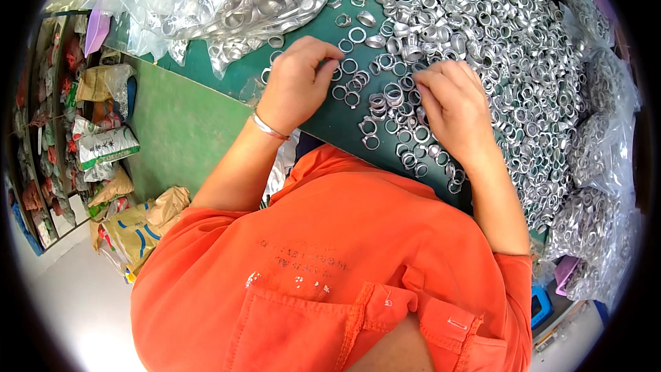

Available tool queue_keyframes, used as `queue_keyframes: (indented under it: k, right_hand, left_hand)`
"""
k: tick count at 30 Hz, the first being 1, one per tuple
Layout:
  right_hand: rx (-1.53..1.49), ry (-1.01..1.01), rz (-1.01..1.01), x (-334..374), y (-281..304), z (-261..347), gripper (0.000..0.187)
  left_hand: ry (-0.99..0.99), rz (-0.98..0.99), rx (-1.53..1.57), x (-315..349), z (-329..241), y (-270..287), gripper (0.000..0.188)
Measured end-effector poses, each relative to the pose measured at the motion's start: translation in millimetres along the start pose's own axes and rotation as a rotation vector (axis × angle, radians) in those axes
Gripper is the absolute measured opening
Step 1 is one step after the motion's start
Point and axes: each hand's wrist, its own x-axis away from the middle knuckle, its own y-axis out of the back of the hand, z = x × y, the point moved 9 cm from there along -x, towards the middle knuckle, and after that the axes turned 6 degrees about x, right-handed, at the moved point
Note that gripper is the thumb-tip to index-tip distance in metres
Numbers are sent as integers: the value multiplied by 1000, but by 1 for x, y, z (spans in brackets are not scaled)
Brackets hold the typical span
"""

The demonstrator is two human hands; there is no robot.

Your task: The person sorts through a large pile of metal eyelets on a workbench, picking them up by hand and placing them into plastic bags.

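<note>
My left hand [296,84] is over the table's near left part, thumb and fingers closed together in a pinch. A silver ring [345,45] shows right by its fingertips; whether the pinch holds it or anything else I cannot make out. My right hand [456,109] is at the edge of the big heap of silver metal rings [475,17], its fingers curled inward and closed, the tips among the rings. What they grip is hidden. Between both hands lie several loose rings [354,84] and a small cluster of stacked ones [392,94].
Clear plastic bags full of rings [255,3] sit at the far left of the green table [330,124]. More filled bags [599,145] line the right edge. Left, beyond the green floor [169,120], stand a loaded shelf [41,131] and paper sacks [138,227].
</note>
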Motion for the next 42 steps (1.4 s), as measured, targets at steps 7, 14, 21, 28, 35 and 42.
queue_keyframes:
  k: [7, 14, 21, 28, 35, 42]
  right_hand:
    - [151, 31, 119, -20, -44, -2, 14]
    - [221, -206, -64, -5, 12, -42, 12]
    - [162, -8, 243, 30, 2, -9, 24]
    - [182, -304, -109, 46, 49, -51, 15]
    - [-1916, -1053, -85, 64, -44, -35, 37]
    - [-999, -962, -424, 78, 83, -140, 19]
  left_hand:
    - [-99, 91, 2, -6, -1, -38, 15]
    - [-128, 92, 12, -9, -11, -40, 15]
    - [-212, 222, 117, -17, -31, -57, 20]
    - [-268, 279, 173, -13, -42, -70, 25]
    - [-448, 344, 490, -20, -121, -91, 48]
    - [-339, 186, 51, -38, -80, -85, 23]
